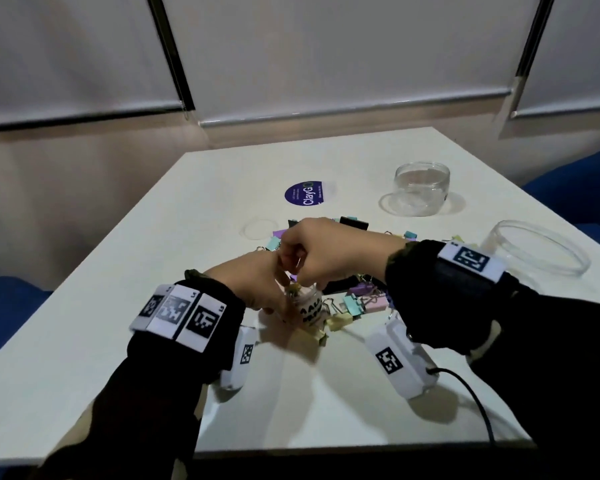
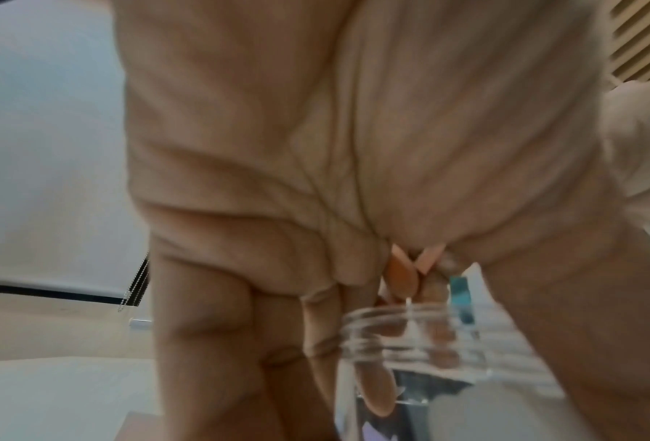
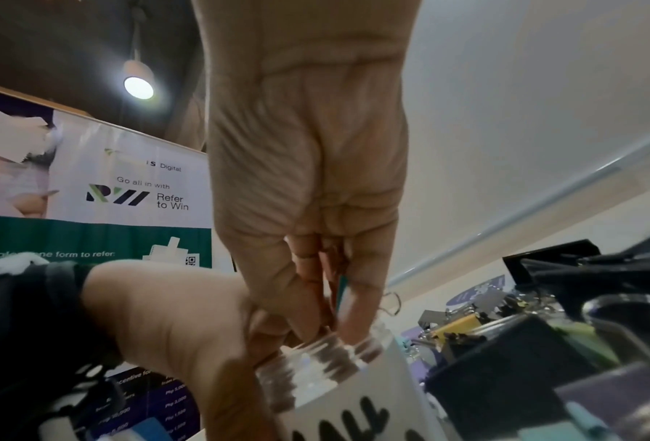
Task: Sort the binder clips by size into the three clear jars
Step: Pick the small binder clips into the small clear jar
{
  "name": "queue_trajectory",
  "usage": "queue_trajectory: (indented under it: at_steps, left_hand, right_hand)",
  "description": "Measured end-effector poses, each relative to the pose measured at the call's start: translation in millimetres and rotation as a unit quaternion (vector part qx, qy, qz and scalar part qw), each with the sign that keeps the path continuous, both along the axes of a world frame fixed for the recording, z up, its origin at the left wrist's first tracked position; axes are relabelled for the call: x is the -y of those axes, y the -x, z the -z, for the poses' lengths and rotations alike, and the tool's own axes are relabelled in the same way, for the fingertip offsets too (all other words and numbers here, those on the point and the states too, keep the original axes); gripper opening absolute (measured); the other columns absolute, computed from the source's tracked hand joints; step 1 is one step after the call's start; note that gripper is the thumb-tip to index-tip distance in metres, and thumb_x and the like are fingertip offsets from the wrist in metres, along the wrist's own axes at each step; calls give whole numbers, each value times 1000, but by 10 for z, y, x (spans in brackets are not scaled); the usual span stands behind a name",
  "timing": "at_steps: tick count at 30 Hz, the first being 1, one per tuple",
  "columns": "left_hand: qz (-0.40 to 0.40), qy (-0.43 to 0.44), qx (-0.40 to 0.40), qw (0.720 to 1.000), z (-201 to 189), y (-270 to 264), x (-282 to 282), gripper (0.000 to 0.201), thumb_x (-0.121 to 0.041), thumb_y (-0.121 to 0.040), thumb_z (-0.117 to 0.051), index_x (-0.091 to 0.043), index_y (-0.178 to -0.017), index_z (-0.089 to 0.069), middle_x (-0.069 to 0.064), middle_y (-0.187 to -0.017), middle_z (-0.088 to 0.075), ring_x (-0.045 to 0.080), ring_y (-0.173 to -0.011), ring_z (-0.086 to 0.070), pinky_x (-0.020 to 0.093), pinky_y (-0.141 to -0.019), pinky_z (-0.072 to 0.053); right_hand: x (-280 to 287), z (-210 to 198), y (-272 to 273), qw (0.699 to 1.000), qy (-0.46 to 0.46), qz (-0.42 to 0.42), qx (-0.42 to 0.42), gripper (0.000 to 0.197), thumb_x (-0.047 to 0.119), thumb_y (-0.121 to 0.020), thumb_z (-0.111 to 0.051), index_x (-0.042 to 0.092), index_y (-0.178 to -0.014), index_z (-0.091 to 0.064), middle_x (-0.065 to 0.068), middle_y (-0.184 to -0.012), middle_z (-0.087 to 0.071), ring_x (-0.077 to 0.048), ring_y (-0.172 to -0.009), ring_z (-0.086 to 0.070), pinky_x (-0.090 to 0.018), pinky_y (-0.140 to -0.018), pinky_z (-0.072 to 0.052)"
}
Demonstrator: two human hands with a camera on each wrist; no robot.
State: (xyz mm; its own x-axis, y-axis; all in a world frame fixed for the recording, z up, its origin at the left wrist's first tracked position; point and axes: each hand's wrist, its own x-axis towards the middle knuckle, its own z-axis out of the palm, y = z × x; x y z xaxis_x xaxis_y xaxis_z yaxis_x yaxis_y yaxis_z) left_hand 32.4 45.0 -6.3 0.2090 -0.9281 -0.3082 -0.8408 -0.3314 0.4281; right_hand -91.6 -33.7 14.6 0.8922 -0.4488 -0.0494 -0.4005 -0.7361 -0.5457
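My left hand (image 1: 278, 303) grips a small clear jar (image 1: 310, 311) with a white lettered label, standing on the table amid the pile of binder clips (image 1: 357, 299). Its threaded rim (image 2: 410, 328) shows between my left fingers. My right hand (image 1: 300, 277) hovers right over the jar mouth (image 3: 327, 355) and pinches a small teal binder clip (image 3: 341, 286); only a sliver of the clip shows between the fingertips. A medium clear jar (image 1: 423, 188) stands at the far right. A wide clear jar (image 1: 537, 245) sits at the right edge.
Pastel and black clips of mixed sizes spread behind and right of the small jar, including large black ones (image 3: 504, 373). A clear lid (image 1: 260, 229) and a round purple sticker (image 1: 307, 192) lie farther back. A black cable (image 1: 478, 403) crosses the near right of the white table (image 1: 118, 323).
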Motion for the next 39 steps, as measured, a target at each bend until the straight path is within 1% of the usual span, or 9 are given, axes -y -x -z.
queue_trajectory:
  at_steps: [4,7,12,20,23,26,32,36,39]
  left_hand:
    - [-2,-6,-11,1000,18,-11,5,48,-17,-64,-87,-20,-104,-60,-7,-99,-66,1,-47,-52,18,-51,-44]
    - [-7,-7,-14,1000,21,-5,5,53,-17,-64,-87,-20,-109,-58,-7,-104,-66,0,-44,-51,18,-50,-43]
    - [-17,-8,-20,1000,30,-24,-12,73,-24,-60,-89,-24,-122,-51,-15,-106,-59,8,-67,-62,20,-56,-45]
    - [-10,-10,32,999,2,88,8,84,-37,-55,-90,-25,-127,-49,-12,-116,-60,5,-87,-59,25,-70,-45]
    - [-15,-17,44,999,16,97,2,88,-40,-56,-89,-25,-130,-45,-10,-121,-58,11,-96,-60,30,-82,-48]
    - [-6,-9,71,997,15,151,5,95,-50,-54,-87,-30,-133,-39,-5,-126,-53,17,-104,-56,36,-93,-47]
    - [25,-5,74,997,-13,234,73,71,-41,-64,-85,-34,-123,-44,-4,-122,-54,16,-99,-54,27,-76,-43]
    - [22,-5,65,998,-10,244,103,69,-33,-65,-85,-31,-122,-46,-5,-118,-56,15,-100,-55,29,-77,-43]
    - [19,-6,66,998,1,252,116,69,-31,-65,-86,-31,-121,-46,-4,-118,-56,17,-102,-56,31,-83,-47]
  right_hand:
    - [-14,-4,40,989,-142,16,30,17,-4,-84,-52,11,-91,-57,-11,-94,-60,-23,-84,-64,-39,-64,-61]
    - [-42,-22,79,987,-159,20,25,21,-5,-87,-43,13,-88,-53,-14,-95,-60,-25,-91,-67,-43,-64,-61]
    - [102,-152,470,994,-58,63,70,12,-1,-88,-57,9,-94,-58,-9,-80,-65,-18,-61,-69,-27,-47,-54]
    - [176,70,1073,964,126,89,-217,20,6,-68,-79,13,-80,-65,-3,-71,-68,-13,-54,-61,-18,-42,-42]
    - [80,136,1129,953,157,77,-248,28,9,-59,-81,11,-83,-66,5,-57,-55,-6,-46,-44,-15,-34,-29]
    - [64,188,1130,948,177,61,-256,30,2,-61,-77,8,-89,-67,-1,-69,-58,-16,-56,-49,-19,-36,-29]
    - [146,238,1155,968,137,81,-196,12,6,-73,-63,16,-80,-63,0,-75,-61,-19,-70,-55,-24,-52,-39]
    - [224,203,1153,974,65,172,-133,24,0,-74,-52,16,-57,-57,-4,-57,-59,-17,-54,-57,-18,-44,-39]
    - [257,188,1152,973,24,204,-104,27,-3,-74,-53,15,-56,-61,-4,-61,-66,-15,-59,-60,-19,-50,-43]
